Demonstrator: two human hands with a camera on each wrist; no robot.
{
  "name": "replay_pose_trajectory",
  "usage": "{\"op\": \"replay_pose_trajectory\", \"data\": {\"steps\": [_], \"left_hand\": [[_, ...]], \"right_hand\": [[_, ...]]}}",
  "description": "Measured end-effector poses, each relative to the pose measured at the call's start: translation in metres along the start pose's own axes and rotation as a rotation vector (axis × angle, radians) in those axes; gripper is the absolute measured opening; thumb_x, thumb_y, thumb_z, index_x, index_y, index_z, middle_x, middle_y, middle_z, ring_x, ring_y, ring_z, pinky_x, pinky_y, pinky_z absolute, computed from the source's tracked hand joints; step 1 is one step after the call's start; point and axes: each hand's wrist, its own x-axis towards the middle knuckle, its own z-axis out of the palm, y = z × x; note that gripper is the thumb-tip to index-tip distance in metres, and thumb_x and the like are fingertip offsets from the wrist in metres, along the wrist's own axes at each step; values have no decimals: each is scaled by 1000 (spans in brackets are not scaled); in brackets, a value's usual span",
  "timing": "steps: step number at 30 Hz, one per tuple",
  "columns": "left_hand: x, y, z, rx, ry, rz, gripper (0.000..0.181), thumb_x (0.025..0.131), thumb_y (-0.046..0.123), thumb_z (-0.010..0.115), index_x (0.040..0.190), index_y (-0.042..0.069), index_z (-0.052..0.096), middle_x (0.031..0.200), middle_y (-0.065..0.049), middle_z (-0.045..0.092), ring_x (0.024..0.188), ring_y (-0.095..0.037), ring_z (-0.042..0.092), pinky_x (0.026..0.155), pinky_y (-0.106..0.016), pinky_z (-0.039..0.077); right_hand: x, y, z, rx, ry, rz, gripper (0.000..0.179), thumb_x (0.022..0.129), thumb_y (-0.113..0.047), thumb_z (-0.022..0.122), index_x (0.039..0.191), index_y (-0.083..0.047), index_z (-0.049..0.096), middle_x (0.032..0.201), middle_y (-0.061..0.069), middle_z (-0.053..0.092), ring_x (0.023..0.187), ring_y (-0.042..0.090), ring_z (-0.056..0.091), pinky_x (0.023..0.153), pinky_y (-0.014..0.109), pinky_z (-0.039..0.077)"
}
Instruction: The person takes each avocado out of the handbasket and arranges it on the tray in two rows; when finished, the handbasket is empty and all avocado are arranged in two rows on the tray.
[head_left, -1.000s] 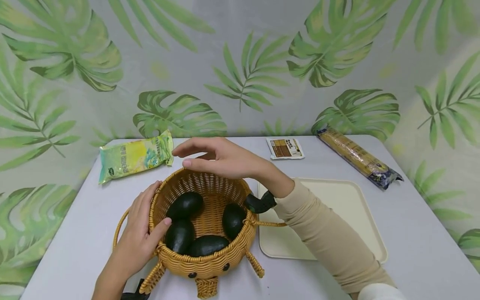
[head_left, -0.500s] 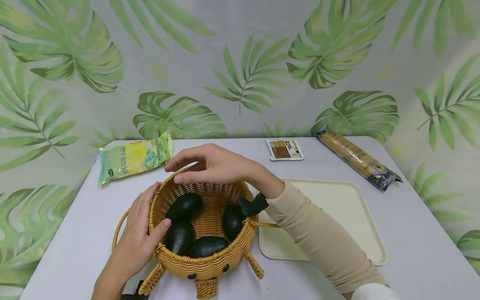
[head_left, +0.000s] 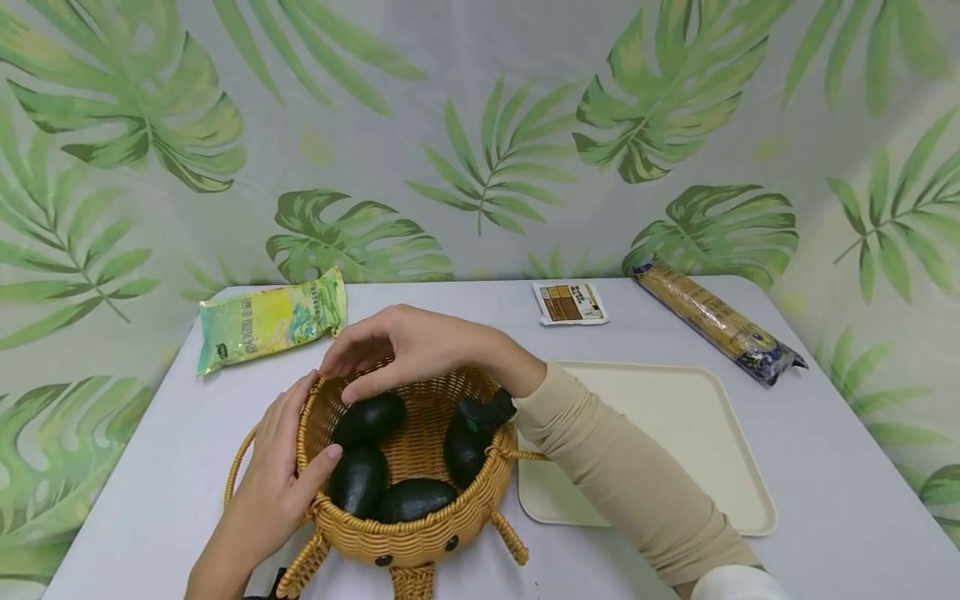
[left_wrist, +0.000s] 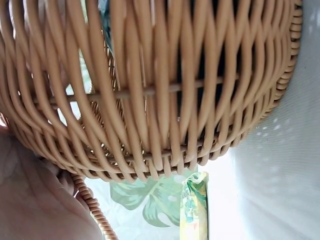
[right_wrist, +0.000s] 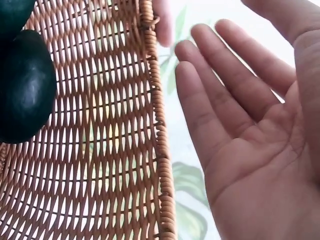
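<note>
Well, four dark fruits [head_left: 416, 500] sit inside the wicker basket [head_left: 416, 542]. I see the left hand [head_left: 277, 475] grip its left rim, the right hand [head_left: 412, 350] loosely spread above its far rim: a reach in, I judge, calling next for a grasp (the tray [head_left: 678, 417] lies right of the basket).

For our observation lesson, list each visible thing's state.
Wicker basket: upright, holding dark fruits
Dark fruits: whole, four lying inside
Cream tray: flat, partly hidden
Green packet: lying down, seemingly sealed
Small sachet: lying flat
Long packet: lying, seemingly sealed
Left grip: touching basket
Right grip: relaxed, holding nothing
</note>
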Motion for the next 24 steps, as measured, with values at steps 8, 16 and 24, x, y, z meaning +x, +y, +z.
{"op": "replay_pose_trajectory", "data": {"steps": [8,16,24], "left_hand": [[0,-1,0,5,-1,10,79,101,16,61,166,27,17,164,-13,30,149,-40,26,110,-73,21],[-1,-1,1,15,-1,15,79,101,17,62,166,27,17,165,-12,29,149,-40,26,112,-73,20],[0,0,1,8,-3,14,79,101,15,61,166,28,17,165,-11,29,148,-37,27,110,-71,22]], "right_hand": [[6,8,5,-40,-70,35,40,95,-14,77,131,-2,68,130,10,70,118,8,67,101,22,52],[9,19,14,-79,-121,54,42,96,-19,76,133,-4,67,135,9,68,123,9,65,104,23,51],[9,26,15,-221,-163,71,42,97,-24,74,135,-8,67,135,5,68,124,8,62,103,23,51]]}}
